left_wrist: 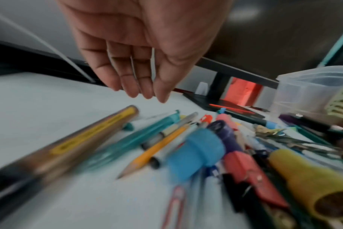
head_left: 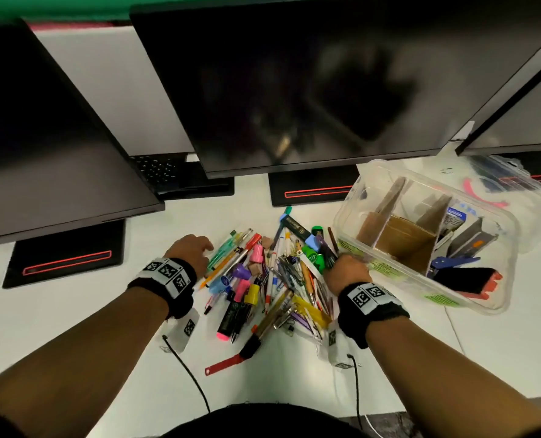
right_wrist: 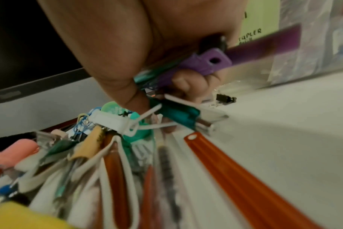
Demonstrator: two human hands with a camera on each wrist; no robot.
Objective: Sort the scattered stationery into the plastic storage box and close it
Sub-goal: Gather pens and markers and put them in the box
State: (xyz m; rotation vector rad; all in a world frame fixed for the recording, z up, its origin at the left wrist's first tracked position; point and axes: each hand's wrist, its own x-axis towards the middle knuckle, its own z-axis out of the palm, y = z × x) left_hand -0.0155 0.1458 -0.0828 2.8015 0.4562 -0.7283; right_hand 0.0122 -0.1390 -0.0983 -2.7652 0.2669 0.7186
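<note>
A heap of pens, markers, pencils and clips [head_left: 263,279] lies on the white desk [head_left: 73,311] between my hands. My left hand [head_left: 190,251] hovers at the heap's left edge, fingers straight and holding nothing [left_wrist: 147,86], above a teal pen [left_wrist: 139,136] and a yellow pencil [left_wrist: 157,148]. My right hand [head_left: 348,273] sits at the heap's right edge beside the clear plastic storage box [head_left: 500,279]. Its fingers [right_wrist: 188,83] curl round a purple cutter [right_wrist: 206,62] and a teal pen [right_wrist: 178,114]. The box stands open, with cardboard dividers [head_left: 399,235] and a few items inside.
Three dark monitors [head_left: 294,90] on black stands [head_left: 63,257] overhang the back of the desk. A clear lid or bag [head_left: 500,178] lies behind the box. A red strap [head_left: 225,365] and an orange strip [right_wrist: 245,178] lie at the heap's near side. Wrist cables trail toward me.
</note>
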